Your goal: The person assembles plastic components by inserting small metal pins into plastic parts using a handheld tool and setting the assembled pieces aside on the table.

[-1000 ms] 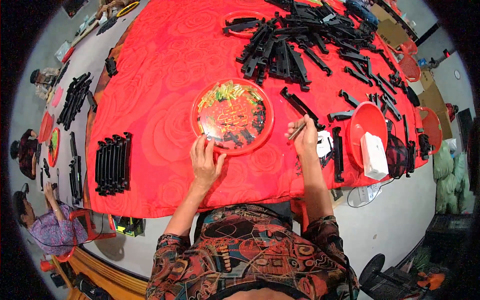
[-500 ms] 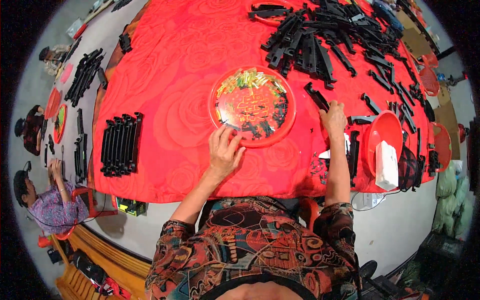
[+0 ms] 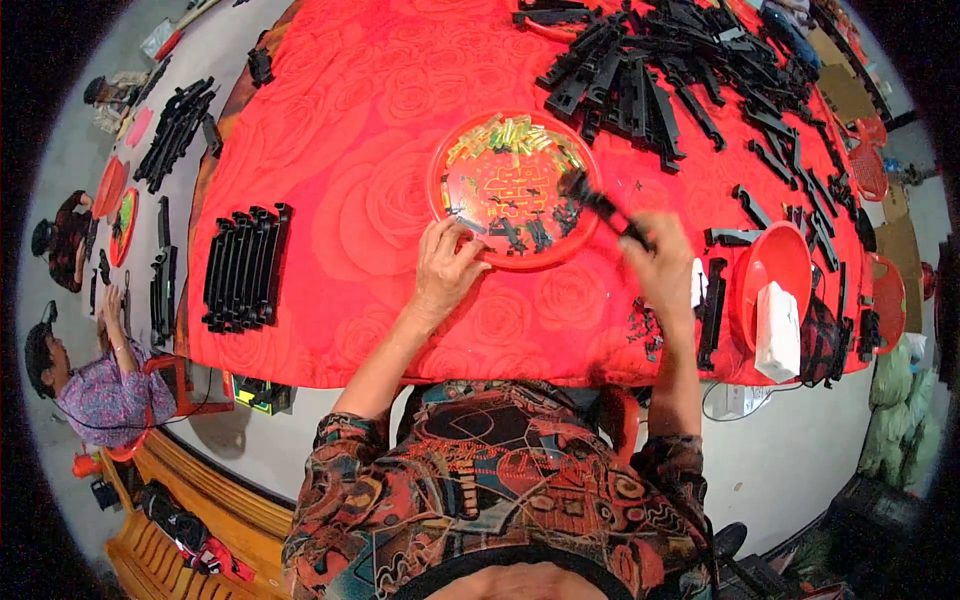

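Observation:
A round red tray (image 3: 437, 190) with a gold pattern holds yellowish clear pieces (image 3: 510, 133) along its far side and small black pieces (image 3: 525, 235) along its near and right sides. At its near left rim is my left hand (image 3: 447, 262), fingers bent and drawn together over the edge; whatever they pinch is too small or hidden to make out. My right hand (image 3: 660, 262), smeared by motion, grips one end of a long black plastic bar (image 3: 612, 212). The bar's other end reaches over the tray's right rim.
A row of black bars (image 3: 243, 268) lies at the left, and a large heap of them (image 3: 640, 80) at the far right. A red basin (image 3: 775, 255) with a white tissue pack (image 3: 777, 332) stands right of my right forearm. Another person (image 3: 100, 385) sits at a table on the left.
My right hand has picked up the black bar from the cloth and swung it left over the tray's right rim. My left hand stays at the near left rim.

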A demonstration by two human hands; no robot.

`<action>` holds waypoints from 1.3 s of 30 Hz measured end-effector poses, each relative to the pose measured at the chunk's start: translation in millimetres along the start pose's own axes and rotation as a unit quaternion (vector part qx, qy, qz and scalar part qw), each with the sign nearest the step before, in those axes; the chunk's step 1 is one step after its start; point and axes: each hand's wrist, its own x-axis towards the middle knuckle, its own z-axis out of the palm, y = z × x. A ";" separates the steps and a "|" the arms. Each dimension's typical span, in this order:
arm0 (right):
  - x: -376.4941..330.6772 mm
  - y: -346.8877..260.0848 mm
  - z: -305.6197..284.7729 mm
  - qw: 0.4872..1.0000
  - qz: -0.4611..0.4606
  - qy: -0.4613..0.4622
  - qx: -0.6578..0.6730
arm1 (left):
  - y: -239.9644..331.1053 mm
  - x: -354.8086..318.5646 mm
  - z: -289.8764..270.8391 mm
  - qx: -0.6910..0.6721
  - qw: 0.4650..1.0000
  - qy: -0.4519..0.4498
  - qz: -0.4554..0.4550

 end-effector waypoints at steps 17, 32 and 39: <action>-67.8 -49.3 69.0 0.967 -0.021 -0.251 -0.030 | 41.9 -33.7 -34.1 -0.080 0.995 -0.052 -0.002; 26.4 -39.5 143.3 0.970 0.035 -0.198 -0.137 | 37.6 -43.3 -32.9 -0.103 0.994 -0.015 -0.043; 31.1 -39.6 128.3 0.979 0.024 -0.180 -0.096 | 31.6 -29.1 -39.9 -0.103 0.988 0.074 -0.090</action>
